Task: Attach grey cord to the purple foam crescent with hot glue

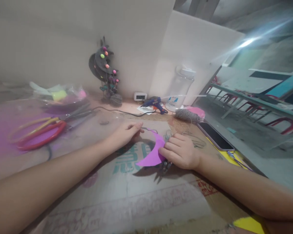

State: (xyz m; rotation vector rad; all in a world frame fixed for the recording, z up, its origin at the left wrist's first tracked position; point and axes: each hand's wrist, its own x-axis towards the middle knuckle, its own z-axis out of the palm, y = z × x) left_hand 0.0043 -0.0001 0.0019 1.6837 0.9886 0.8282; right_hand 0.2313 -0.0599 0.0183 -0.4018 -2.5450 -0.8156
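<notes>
Cluttered surface (127, 191) by a white wall (51, 39) — my right hand (182, 151) pinches the purple sheet (152, 156), my left hand (124, 133) a thin wire (151, 130) just beside.

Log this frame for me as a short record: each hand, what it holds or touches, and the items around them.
Left: left hand on the cardboard sheet, fingertips at a thin wire; grip unclear
Right: right hand pinching a purple cutout
Behind: glue gun, grey yarn ball, clear jug, dark ornament tree
Far left: red and yellow hoops
Far right: phone, lying flat, screen dark
</notes>
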